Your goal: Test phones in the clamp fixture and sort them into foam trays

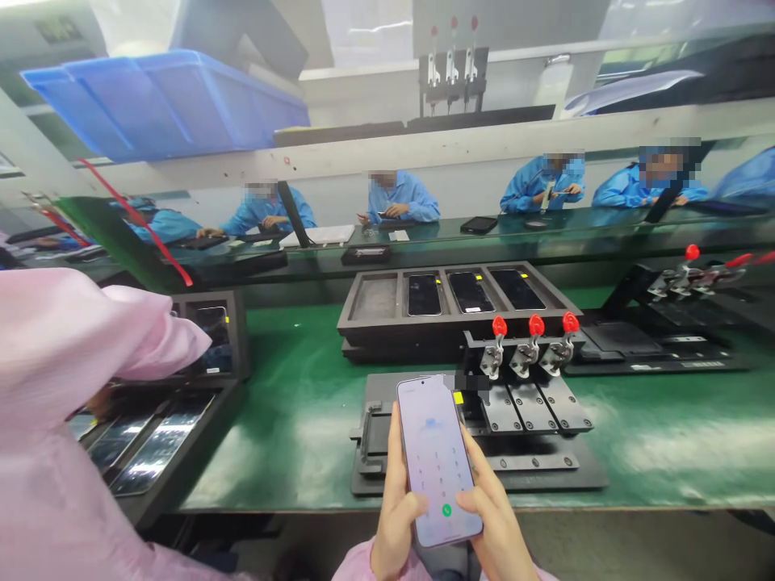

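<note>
A smartphone [437, 456] with a lit dial-pad screen is held upright in front of me, above the near edge of the green bench. My left hand [395, 508] wraps its left edge, thumb resting on the lower screen. My right hand [493, 520] grips its right edge, thumb close to the green call button. Just behind the phone lies a black fixture [533, 460] with three red-knobbed toggle clamps [528, 343].
A black tray [375, 298] holding three dark phones sits farther back. Another fixture [666, 347] with red handles is at right. A co-worker's pink sleeve [66, 363] fills the left, over trays of phones [151, 452]. Several people in blue sit across the bench. A blue bin [163, 101] hangs overhead.
</note>
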`<control>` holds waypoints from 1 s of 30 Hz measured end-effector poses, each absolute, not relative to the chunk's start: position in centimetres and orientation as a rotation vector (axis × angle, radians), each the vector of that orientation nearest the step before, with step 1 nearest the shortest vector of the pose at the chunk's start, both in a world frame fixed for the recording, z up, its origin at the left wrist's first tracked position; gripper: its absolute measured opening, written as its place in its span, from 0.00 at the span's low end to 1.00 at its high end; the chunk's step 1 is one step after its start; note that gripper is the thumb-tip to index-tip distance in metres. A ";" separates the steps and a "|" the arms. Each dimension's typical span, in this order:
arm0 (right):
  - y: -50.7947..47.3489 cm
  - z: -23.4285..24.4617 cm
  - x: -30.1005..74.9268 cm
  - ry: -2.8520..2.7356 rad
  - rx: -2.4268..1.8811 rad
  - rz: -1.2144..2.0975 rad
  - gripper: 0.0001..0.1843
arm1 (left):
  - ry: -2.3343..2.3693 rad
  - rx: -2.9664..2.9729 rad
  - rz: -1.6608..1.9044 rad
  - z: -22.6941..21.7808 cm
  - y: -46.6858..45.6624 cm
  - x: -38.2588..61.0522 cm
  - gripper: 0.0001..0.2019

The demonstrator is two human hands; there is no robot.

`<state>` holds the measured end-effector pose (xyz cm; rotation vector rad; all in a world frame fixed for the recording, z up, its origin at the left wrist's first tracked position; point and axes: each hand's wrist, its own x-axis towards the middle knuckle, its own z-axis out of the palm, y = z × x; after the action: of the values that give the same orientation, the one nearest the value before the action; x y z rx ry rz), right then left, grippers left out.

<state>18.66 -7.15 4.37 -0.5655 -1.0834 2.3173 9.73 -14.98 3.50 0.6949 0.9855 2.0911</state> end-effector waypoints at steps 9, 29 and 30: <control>-6.8 4.9 18.9 -1.092 -0.579 2.406 0.39 | 0.976 0.839 1.984 3.8 -15.3 9.2 0.41; -7.1 4.3 18.7 -0.993 -0.526 2.385 0.31 | 1.050 0.618 2.107 3.5 -14.8 9.8 0.39; -7.1 4.3 18.7 -1.030 -0.546 2.365 0.31 | 1.132 0.602 2.097 3.5 -14.8 9.7 0.39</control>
<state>18.66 -7.07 4.27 -0.5461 -1.0296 2.3652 9.75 -14.77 3.52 0.6019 1.1321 2.0973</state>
